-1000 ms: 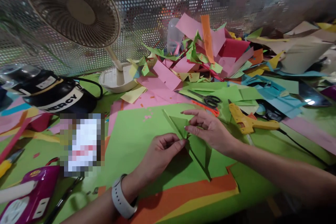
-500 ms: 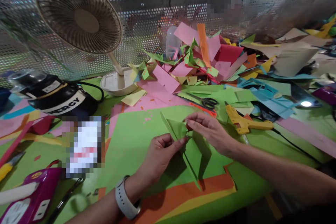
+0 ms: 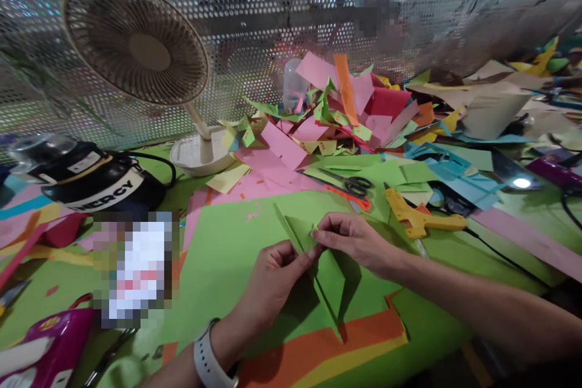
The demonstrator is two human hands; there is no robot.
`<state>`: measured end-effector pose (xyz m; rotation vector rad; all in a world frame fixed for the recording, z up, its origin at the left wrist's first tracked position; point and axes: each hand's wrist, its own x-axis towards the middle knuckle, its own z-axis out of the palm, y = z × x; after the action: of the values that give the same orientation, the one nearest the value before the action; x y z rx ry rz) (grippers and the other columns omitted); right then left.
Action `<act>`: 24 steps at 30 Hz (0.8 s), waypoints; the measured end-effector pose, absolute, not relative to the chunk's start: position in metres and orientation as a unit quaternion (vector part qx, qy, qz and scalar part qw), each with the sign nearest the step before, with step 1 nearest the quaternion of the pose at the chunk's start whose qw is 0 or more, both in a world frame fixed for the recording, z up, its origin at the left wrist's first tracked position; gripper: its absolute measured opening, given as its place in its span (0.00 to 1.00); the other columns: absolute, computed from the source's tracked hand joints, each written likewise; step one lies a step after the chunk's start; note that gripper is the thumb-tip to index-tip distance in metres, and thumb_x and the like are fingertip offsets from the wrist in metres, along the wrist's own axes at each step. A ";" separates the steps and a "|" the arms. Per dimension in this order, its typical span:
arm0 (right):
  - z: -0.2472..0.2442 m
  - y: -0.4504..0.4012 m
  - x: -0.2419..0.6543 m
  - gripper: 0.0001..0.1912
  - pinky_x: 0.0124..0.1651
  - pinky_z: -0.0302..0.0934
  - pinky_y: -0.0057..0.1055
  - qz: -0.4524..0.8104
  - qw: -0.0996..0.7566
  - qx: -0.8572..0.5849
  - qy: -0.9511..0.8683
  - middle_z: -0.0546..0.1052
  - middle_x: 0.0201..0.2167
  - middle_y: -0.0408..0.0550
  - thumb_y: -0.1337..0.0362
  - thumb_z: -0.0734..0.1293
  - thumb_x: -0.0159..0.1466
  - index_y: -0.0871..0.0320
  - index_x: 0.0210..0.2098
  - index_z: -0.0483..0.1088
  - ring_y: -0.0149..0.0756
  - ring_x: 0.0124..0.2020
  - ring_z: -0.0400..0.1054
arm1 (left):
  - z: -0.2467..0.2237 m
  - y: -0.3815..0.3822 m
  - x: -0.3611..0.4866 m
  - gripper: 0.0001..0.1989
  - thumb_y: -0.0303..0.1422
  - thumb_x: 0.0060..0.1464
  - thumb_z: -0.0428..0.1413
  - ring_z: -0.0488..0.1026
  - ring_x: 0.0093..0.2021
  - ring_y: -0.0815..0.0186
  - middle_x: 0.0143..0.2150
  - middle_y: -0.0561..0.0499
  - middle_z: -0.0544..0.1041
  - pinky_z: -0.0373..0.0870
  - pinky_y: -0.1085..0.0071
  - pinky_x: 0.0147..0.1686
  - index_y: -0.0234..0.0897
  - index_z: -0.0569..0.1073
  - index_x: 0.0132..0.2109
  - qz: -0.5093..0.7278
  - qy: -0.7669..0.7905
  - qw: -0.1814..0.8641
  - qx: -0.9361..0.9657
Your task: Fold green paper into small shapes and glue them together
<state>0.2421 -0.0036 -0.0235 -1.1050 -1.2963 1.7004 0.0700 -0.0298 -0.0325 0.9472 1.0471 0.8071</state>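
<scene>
Single head-worn view, forward and down over both hands (image 3: 313, 248).

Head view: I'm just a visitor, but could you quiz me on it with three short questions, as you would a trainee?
1. True or false: the glue gun lies to the right of the scissors.
2. Which wrist wears the white band: a) left, b) right, c) both?
3. Fill the gap: the left hand and right hand hold a folded ____ sheet.

Key: 1 true; 2 a; 3 green.
</scene>
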 end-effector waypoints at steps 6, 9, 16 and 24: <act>-0.022 -0.005 0.244 0.19 0.34 0.58 0.27 0.681 0.356 -0.413 -0.490 0.73 0.24 0.40 0.49 0.71 0.56 0.61 0.29 0.69 0.27 0.28 0.65 | -0.026 -0.030 0.071 0.13 0.39 0.42 0.68 0.66 0.27 0.71 0.29 0.52 0.77 0.62 0.74 0.29 0.34 0.79 0.32 0.369 0.451 0.723 0.371; -0.024 -0.004 0.245 0.20 0.32 0.56 0.27 0.668 0.351 -0.413 -0.510 0.71 0.24 0.40 0.49 0.70 0.57 0.61 0.29 0.69 0.27 0.27 0.63 | -0.027 -0.030 0.070 0.13 0.39 0.42 0.67 0.65 0.26 0.71 0.26 0.53 0.75 0.61 0.74 0.28 0.34 0.78 0.31 0.365 0.454 0.720 0.378; -0.027 -0.004 0.242 0.21 0.23 0.46 0.25 0.657 0.348 -0.405 -0.532 0.65 0.17 0.35 0.53 0.76 0.50 0.60 0.23 0.64 0.24 0.20 0.54 | -0.037 -0.029 0.066 0.16 0.41 0.43 0.67 0.60 0.24 0.73 0.22 0.56 0.68 0.56 0.75 0.25 0.33 0.73 0.25 0.357 0.468 0.698 0.409; -0.020 -0.005 0.244 0.16 0.31 0.56 0.27 0.679 0.340 -0.398 -0.514 0.71 0.20 0.39 0.54 0.71 0.56 0.60 0.24 0.69 0.27 0.25 0.62 | -0.029 -0.027 0.063 0.13 0.39 0.43 0.67 0.70 0.30 0.67 0.29 0.50 0.78 0.66 0.70 0.34 0.34 0.79 0.33 0.330 0.449 0.726 0.402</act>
<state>0.2443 -0.0052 -0.0197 -1.0366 -1.3387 1.7668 0.0629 -0.0273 -0.0290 0.8876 0.9897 0.7286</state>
